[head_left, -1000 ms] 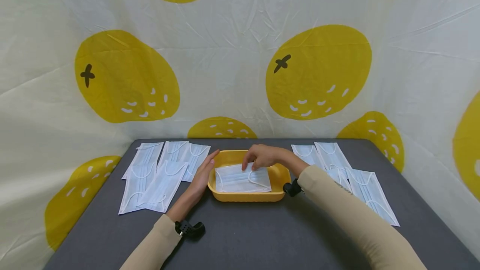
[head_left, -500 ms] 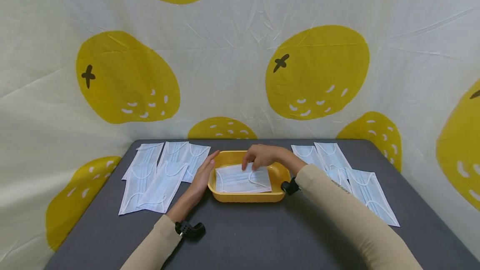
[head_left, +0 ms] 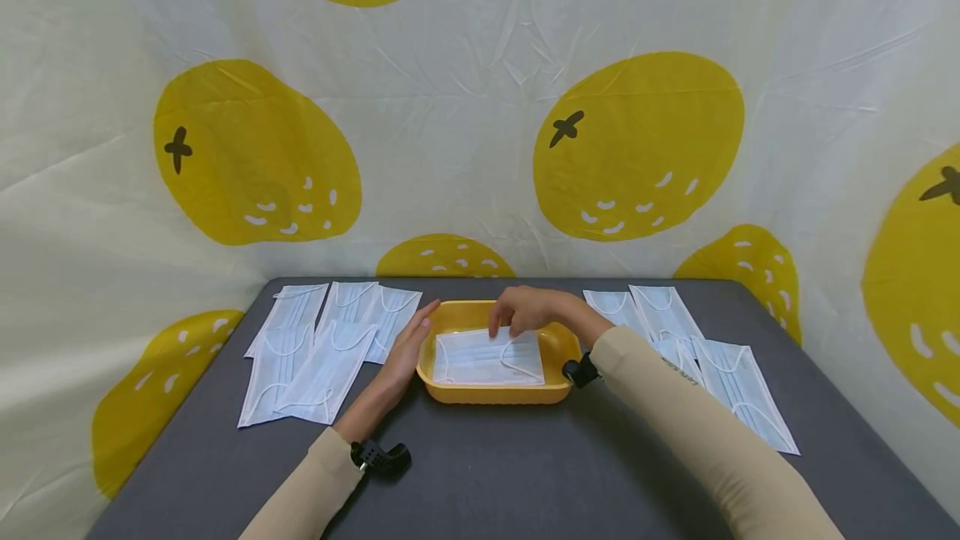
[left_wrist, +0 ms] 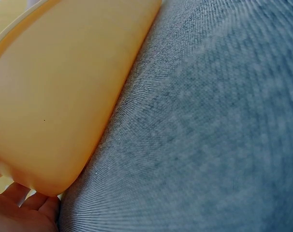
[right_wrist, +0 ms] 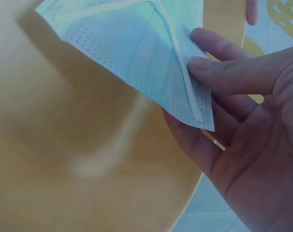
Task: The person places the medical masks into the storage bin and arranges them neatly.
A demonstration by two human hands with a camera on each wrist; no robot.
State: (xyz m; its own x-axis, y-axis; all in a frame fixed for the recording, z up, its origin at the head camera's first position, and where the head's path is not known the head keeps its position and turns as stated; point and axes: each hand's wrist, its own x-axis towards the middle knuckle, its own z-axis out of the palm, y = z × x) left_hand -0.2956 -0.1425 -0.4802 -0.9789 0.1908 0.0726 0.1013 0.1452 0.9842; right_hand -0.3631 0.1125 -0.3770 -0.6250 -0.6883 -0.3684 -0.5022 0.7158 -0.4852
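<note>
A light blue face mask (head_left: pixel 480 361) lies inside the yellow plastic tray (head_left: pixel 498 394) at the middle of the table. My right hand (head_left: pixel 525 309) reaches over the tray and pinches the mask at its far edge. In the right wrist view, the thumb of that hand (right_wrist: pixel 267 111) is on the front of the mask (right_wrist: pixel 137 53), near an ear loop, with other fingers behind it. My left hand (head_left: pixel 402 357) lies against the tray's left side with straight fingers. In the left wrist view, the fingers (left_wrist: pixel 33 203) touch the outer wall of the tray (left_wrist: pixel 59 96).
Several overlapping face masks (head_left: pixel 318 373) lie on the dark grey table (head_left: pixel 480 473) left of the tray. More masks (head_left: pixel 742 386) lie to the right, partly behind the right forearm. A white curtain (head_left: pixel 450 148) with yellow fruit prints hangs behind the table.
The mask in the tray and my right hand have shifted slightly to the right. My left hand stays at the tray's side.
</note>
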